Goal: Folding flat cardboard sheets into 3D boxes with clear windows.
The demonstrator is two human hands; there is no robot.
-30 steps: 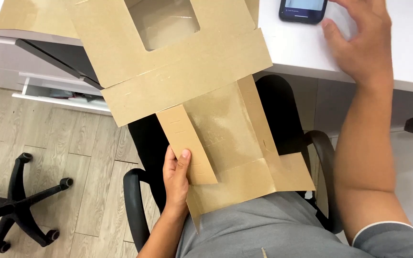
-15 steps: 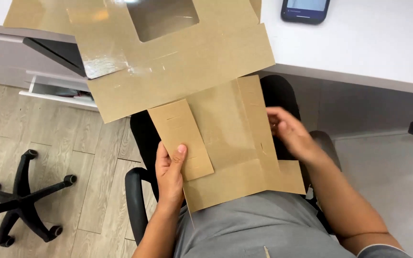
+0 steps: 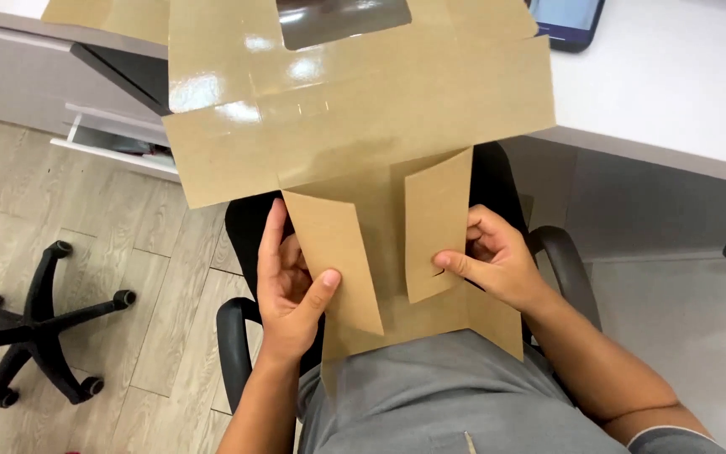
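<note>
Seen from above, seated on a black office chair (image 3: 497, 189), lap under a large flat brown cardboard box blank (image 3: 355, 109). Blank lying partly on the white desk (image 3: 674, 84), glossy at its top with a cut-out window (image 3: 342, 17), and hanging down over the desk edge onto the grey trousers (image 3: 447, 395).

Left hand (image 3: 291, 290) grasping the left side flap (image 3: 334, 256) of the blank: thumb pressed on the flap's front face near its lower half, fingers curled behind its outer edge. Flap folded inward, sitting just to the right of the palm and tilted over the centre panel.

Right hand (image 3: 497, 261) grasping the right side flap (image 3: 437, 223): thumb tip pinching the front near the flap's lower right corner, fingers tucked behind. Flap lifted and folded inward, lying just to the left of the palm, nearly upright in the view. Both flaps near each other, a narrow strip of centre panel showing between them.

Dark phone (image 3: 566, 18) on the desk at the top edge, just right of the blank. Wheeled base of another chair (image 3: 48, 324) on the wooden floor (image 3: 128, 252) to the left.
</note>
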